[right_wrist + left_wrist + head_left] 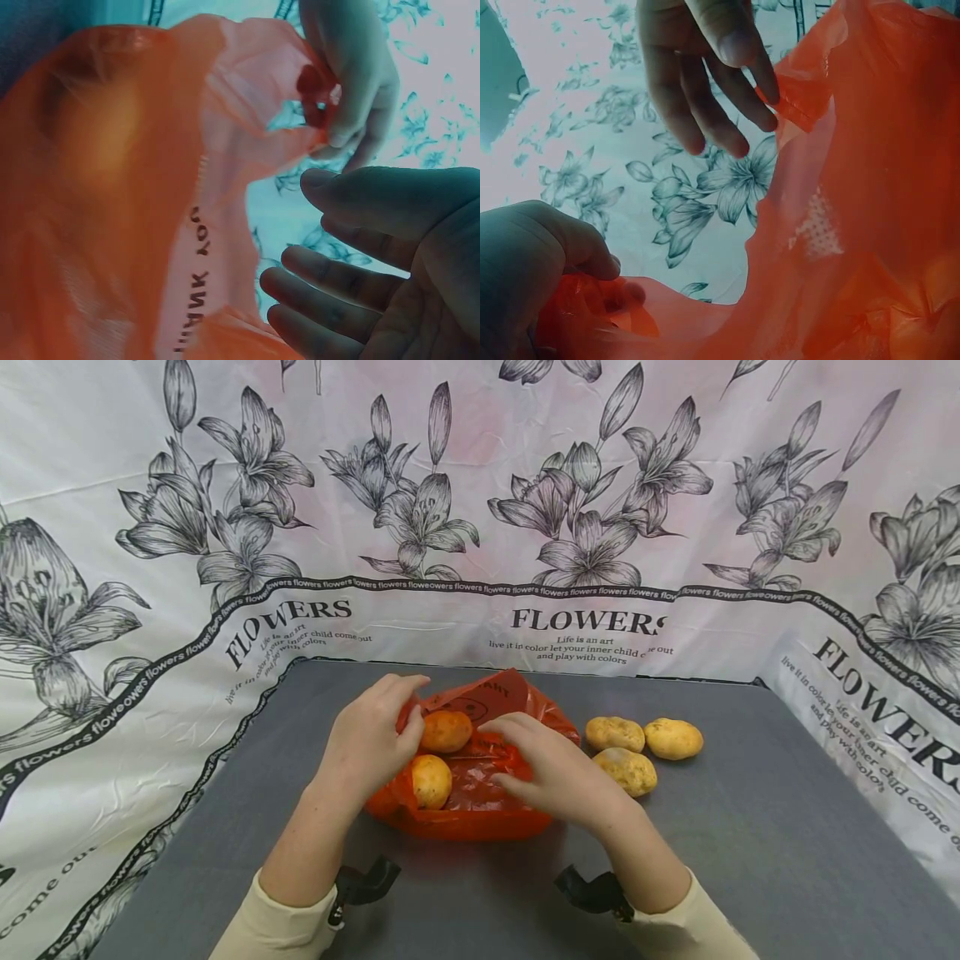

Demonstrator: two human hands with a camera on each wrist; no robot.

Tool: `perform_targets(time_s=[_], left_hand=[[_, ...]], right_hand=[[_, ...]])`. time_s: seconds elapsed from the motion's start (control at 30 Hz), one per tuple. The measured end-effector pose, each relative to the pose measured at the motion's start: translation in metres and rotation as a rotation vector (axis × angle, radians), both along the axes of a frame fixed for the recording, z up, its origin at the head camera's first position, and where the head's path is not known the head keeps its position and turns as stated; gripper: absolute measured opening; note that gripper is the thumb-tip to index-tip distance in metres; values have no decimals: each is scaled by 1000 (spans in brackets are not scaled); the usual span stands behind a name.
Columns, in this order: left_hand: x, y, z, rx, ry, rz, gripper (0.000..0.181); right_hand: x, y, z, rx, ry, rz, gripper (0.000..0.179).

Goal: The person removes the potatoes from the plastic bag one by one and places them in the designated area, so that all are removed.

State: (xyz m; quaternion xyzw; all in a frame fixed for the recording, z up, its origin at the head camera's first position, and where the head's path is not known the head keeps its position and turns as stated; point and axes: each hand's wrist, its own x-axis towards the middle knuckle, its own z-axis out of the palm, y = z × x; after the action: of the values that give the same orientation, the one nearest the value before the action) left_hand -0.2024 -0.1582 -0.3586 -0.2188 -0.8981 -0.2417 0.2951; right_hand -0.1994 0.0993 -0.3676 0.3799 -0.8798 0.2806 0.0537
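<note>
A red plastic bag (pixel 480 827) lies on the grey table with its mouth spread. Two yellow potatoes show inside it: an upper one (pixel 447 731) tinted by the film and a lower one (pixel 431 782). My left hand (pixel 371 739) is at the bag's left side; in the left wrist view, its thumb and fingers (pixel 562 247) pinch the thin film of the bag edge. Over the right part of the opening is my right hand (pixel 551 768), fingers spread and slightly bent, holding nothing. The right wrist view shows its fingers (pixel 330 300) apart from the bag.
Three more potatoes sit together right of the bag: one at the back (pixel 615 734), one farther right (pixel 673 739), one in front (pixel 628 772). A white flower-printed cloth (pixel 450 635) hangs behind and at both sides of the table (pixel 750 843).
</note>
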Motion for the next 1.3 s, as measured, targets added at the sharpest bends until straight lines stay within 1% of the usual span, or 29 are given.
perform_targets(time_s=[0.27,0.47,0.77,0.9,1.1,1.3], left_hand=[[0,-1,0,-1,-2,-1,35],[1,0,0,2,2,-1,34],[2,0,1,1,-5,1,34],[2,0,1,1,-5,0,34],[3,0,1,1,1,-6,34],[3,0,1,-4,14,-16,34]], right_hand=[[-5,-8,-12,28,-13,-3,54],[-6,-12,-17,28,-31,-11,55],[-11,-21,-34,7,23,-13,55],[-13,-26,-40,-11,25,-13,54],[-14,-31,-49,-13,27,-35,54],[-15,-36,-58,7,-7,-69,52]])
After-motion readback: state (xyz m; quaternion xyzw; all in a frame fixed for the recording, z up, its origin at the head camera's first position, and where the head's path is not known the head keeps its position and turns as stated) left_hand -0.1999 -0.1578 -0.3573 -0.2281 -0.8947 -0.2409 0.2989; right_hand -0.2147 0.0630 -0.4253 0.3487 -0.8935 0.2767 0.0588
